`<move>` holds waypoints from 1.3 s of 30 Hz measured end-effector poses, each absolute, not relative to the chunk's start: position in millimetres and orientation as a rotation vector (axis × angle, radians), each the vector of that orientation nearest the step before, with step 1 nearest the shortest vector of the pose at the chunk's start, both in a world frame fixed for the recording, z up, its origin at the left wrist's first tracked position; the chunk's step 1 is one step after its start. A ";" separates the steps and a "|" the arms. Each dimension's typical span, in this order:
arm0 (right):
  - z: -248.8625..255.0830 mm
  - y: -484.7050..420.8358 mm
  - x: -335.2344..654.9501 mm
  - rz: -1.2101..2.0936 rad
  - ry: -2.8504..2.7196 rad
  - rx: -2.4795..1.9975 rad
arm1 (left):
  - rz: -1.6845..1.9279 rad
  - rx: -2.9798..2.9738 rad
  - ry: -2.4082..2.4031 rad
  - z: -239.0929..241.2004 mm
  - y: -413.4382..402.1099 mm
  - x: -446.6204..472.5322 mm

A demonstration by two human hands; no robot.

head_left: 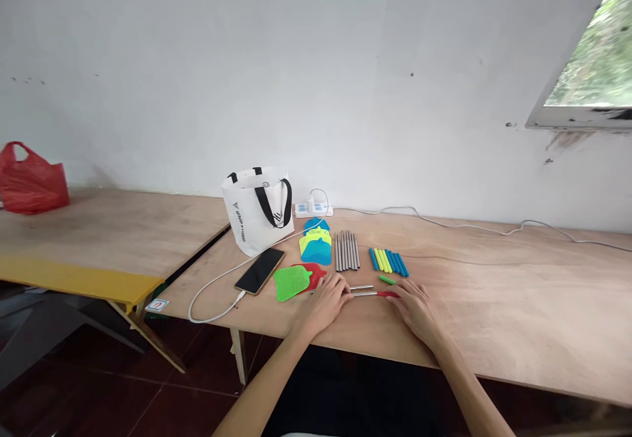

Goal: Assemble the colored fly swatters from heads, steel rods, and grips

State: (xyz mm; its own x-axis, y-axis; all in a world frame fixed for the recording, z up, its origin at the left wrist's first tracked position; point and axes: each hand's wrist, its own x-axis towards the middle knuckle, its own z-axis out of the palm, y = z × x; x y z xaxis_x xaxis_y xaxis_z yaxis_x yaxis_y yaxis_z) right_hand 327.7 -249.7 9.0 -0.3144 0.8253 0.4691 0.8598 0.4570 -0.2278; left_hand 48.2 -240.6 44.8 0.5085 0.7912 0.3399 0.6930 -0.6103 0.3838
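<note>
My left hand is closed on a thin metal rod, its fingers bent down at the table. On the rod's right end is a red handle sleeve, which my right hand grips. A second metal rod lies just behind, its left end hidden by my left hand. Near my right fingertips rests a loose green sleeve. A green fly swatter head partly covers a red swatter head, left of my left hand.
Behind lie blue and yellow swatter heads, several metal rods in a row, and several blue and yellow sleeves. A phone on a cable, a white bag and a power strip stand left and back.
</note>
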 end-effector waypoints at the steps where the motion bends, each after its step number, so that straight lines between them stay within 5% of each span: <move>1: 10.1 -250.3 326.8 -0.087 -2.180 -1.400 | 0.744 2.555 1.253 44.3 -240.2 48.2; 12: 21.3 -264.1 278.3 -0.035 -2.256 -1.268 | 0.742 2.568 1.146 46.1 -240.9 48.0; 25: -2.5 -244.2 340.6 -0.172 -1.903 -1.688 | 0.766 2.464 1.475 36.1 -236.0 50.8; 39: 3.2 -245.7 335.8 0.003 -1.807 -1.638 | 0.729 2.576 1.396 35.0 -236.9 51.1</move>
State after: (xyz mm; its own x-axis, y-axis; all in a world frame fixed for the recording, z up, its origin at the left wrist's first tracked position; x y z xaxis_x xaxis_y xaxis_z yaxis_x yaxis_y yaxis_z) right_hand 335.8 -245.7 3.2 0.0317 0.8782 0.4772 0.8765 0.2051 -0.4356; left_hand 51.1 -236.9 35.0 0.4576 0.8158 0.3537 0.7568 -0.5662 0.3267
